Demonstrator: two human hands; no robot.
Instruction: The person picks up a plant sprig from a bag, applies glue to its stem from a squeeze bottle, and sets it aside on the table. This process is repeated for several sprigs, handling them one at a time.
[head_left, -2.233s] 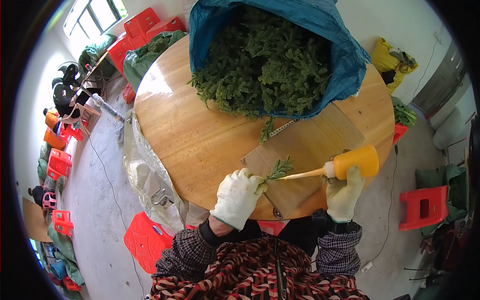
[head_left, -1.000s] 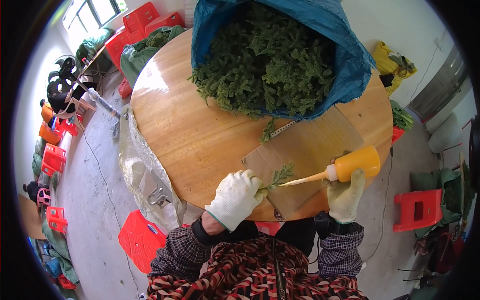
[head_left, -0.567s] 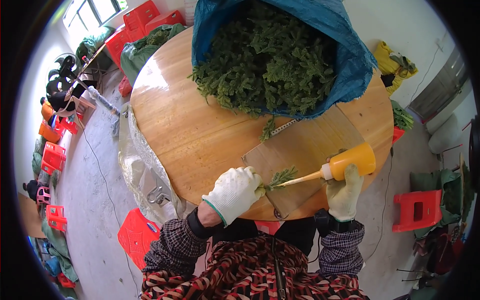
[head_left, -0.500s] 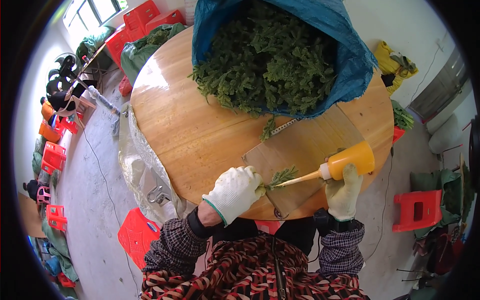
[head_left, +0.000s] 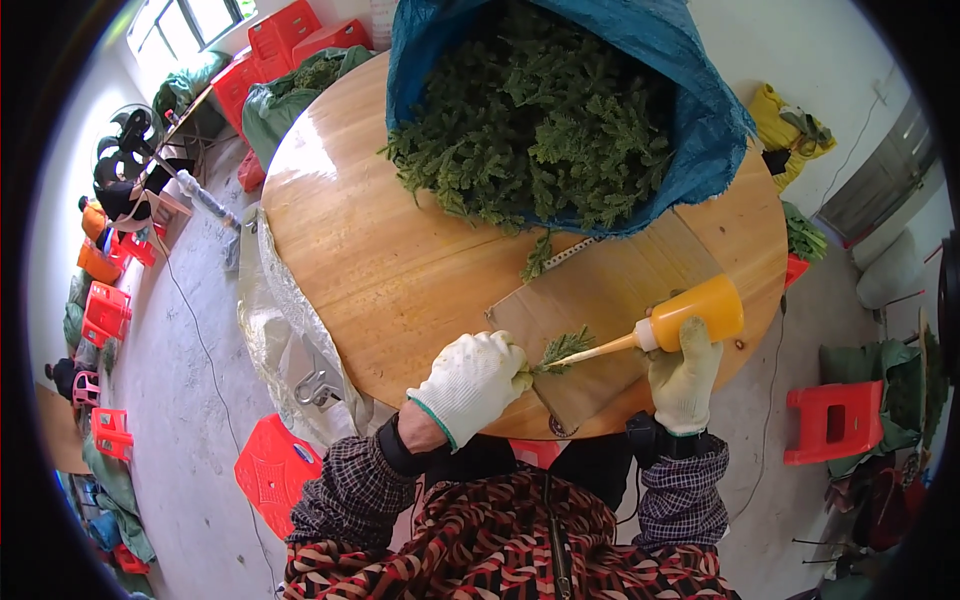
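Observation:
My left hand (head_left: 470, 385), in a white knit glove, pinches the base of a small green fir sprig (head_left: 566, 346) over the front of the table. In my gloved right hand (head_left: 686, 378) is an orange squeeze bottle (head_left: 700, 314), lying tilted with its long pale nozzle pointing left. The nozzle tip meets or nearly meets the sprig close to my left fingers; exact contact is hard to see. Under both lies a clear flat sheet (head_left: 610, 325) on the wooden table (head_left: 370, 270). A large blue sack (head_left: 715, 150), open toward me, is full of fir branches (head_left: 540, 120).
One loose sprig (head_left: 538, 258) hangs from the sack's mouth. Crumpled clear plastic (head_left: 262, 300) drapes over the table's left edge. Red stools stand on the floor to the left (head_left: 275, 470) and right (head_left: 835, 422). A fan (head_left: 125, 165) stands at far left.
The bottle and my right hand have shifted slightly left, bringing the nozzle tip nearer to my left fingers. The sprig has tilted a little more upright. My left hand stays nearly still.

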